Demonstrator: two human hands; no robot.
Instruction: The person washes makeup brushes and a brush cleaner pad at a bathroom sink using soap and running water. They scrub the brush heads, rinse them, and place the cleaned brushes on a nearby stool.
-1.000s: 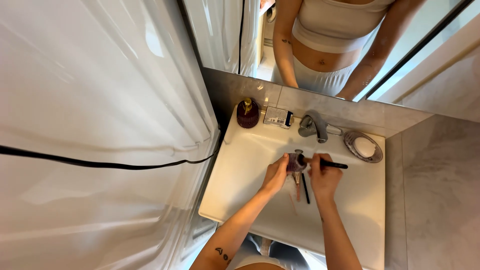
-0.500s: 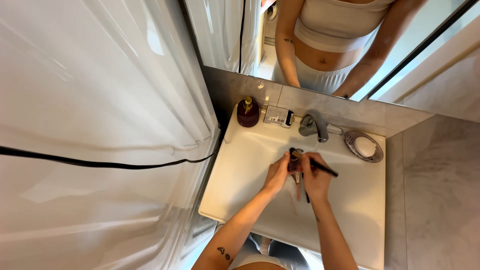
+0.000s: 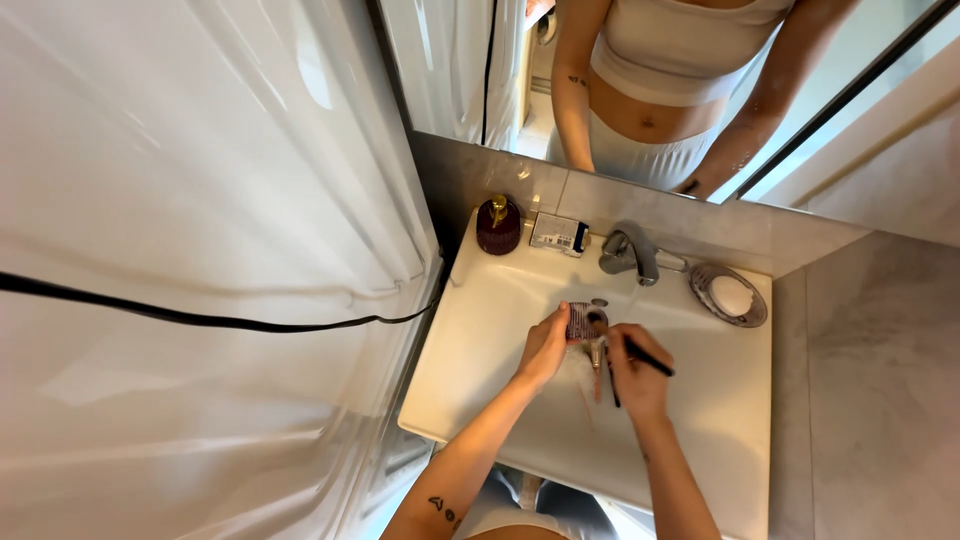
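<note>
A small ribbed purple pad (image 3: 581, 321) sits pinched in the left hand (image 3: 545, 349), held over the middle of the white sink (image 3: 480, 340), just in front of the drain. The right hand (image 3: 636, 372) is closed around a thin black-handled brush (image 3: 645, 358), whose head presses against the pad's ribbed face while the handle slants out toward the sink's right side. Both hands are close together, nearly touching at the pad. Under them, in the basin, lie two more brushes (image 3: 603, 378), one with a pale pinkish handle and one dark, side by side and pointing toward the front edge.

At the back edge of the sink stands a chrome tap (image 3: 628, 252), its spout aimed down at the hands. To its left on the back rim lies a small printed box (image 3: 558, 233), and in the back left corner stands a dark red soap dispenser with a gold pump (image 3: 497, 224). In the back right corner a ridged soap dish (image 3: 728, 295) carries a white bar of soap (image 3: 732, 295). A black cable (image 3: 200, 320) crosses the white curtain (image 3: 180, 200) left of the sink. The mirror (image 3: 650, 80) above shows the person's torso and arms
</note>
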